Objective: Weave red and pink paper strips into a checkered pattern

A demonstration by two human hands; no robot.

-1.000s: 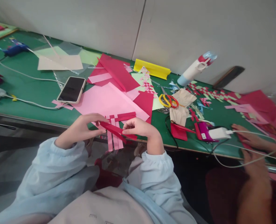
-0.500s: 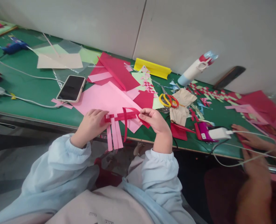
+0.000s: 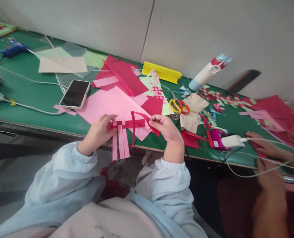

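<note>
Two bare hands work with paper strips at the front edge of a green table [image 3: 32, 109]. The left hand [image 3: 99, 133] pinches the left end of the weave [image 3: 119, 124] between thumb and fingers. The weave is a small bit of red and pink paper. Its pink strips [image 3: 121, 145] hang down past the table edge, and its red strips [image 3: 135, 123] point to the right. The right hand [image 3: 167, 129] pinches a loose red band [image 3: 133, 132] with its thumb and first finger. The band bends over to the left, and one end hangs down beside the pink strips. The other right fingers are curled in.

Behind the hands lies a big pink sheet [image 3: 104, 102]. A phone [image 3: 75, 94] is at its left side. Scissors [image 3: 176, 106] with yellow and red handles lie to the right, next to a tan cloth [image 3: 194, 107]. A bottle [image 3: 203, 77] stands by the wall [image 3: 199, 29]. Far right, another person's hands [image 3: 267, 147] are at the table too.
</note>
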